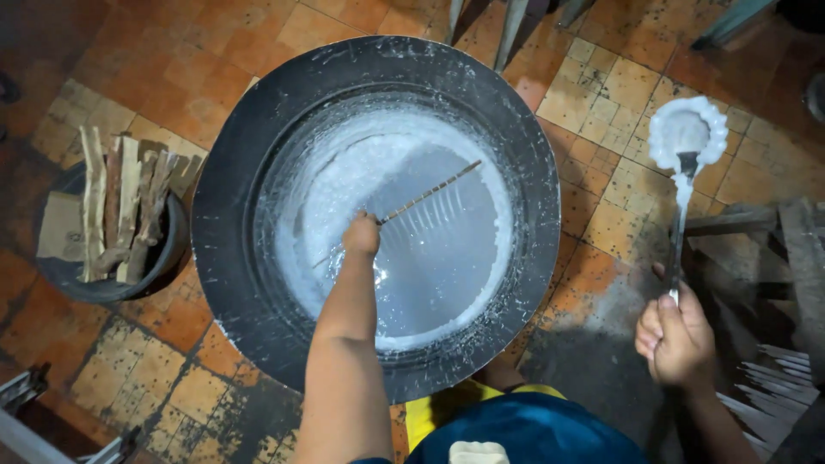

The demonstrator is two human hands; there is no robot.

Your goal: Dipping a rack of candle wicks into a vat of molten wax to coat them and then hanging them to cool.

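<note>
A big round black pan (pixel 258 172) stands on the tiled floor, its bowl coated with white crust around a pool of pale liquid (pixel 430 258). My left hand (pixel 361 234) reaches into the bowl and is shut on a thin stick (pixel 430 194) that lies slanted up to the right over the liquid. Off to the right of the pan, my right hand (pixel 676 333) grips the long handle of a ladle (pixel 685 137) whose flower-shaped head is caked in white and held over the floor tiles.
A dark bucket (pixel 69 271) with several pieces of split wood (pixel 120 206) stands left of the pan. Dark wooden slats (pixel 773 258) lie at the right. Metal legs (pixel 507 26) rise behind the pan. Orange tiles (pixel 172 51) surround everything.
</note>
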